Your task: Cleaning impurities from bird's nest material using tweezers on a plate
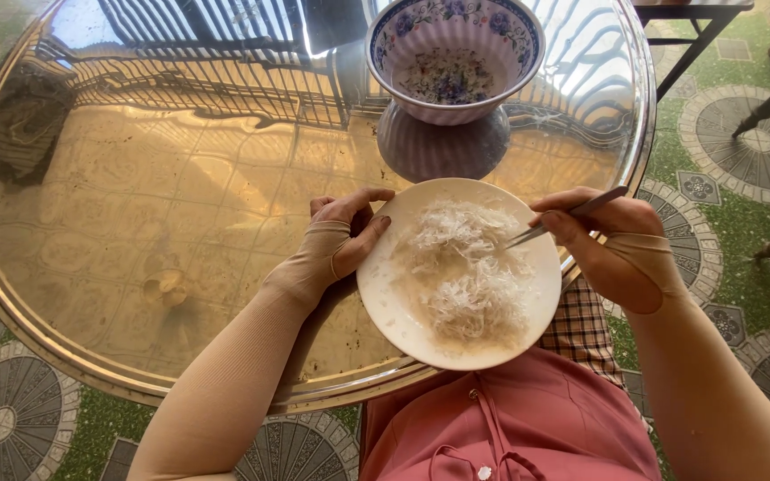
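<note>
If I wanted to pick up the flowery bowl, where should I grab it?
Use both hands on the bowl, one on each side under the wide rim, coming down from above. It stands upright and alone on the table, its sides are bare, and the flared rim would probably stop your fingers slipping.

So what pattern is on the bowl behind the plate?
The bowl is white with purple-blue flowers along the rim and inside; the head view shows it.

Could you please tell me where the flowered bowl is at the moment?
In the head view, the flowered bowl stands on the far side of the round glass table, just beyond the white plate that both hands are at.
</note>
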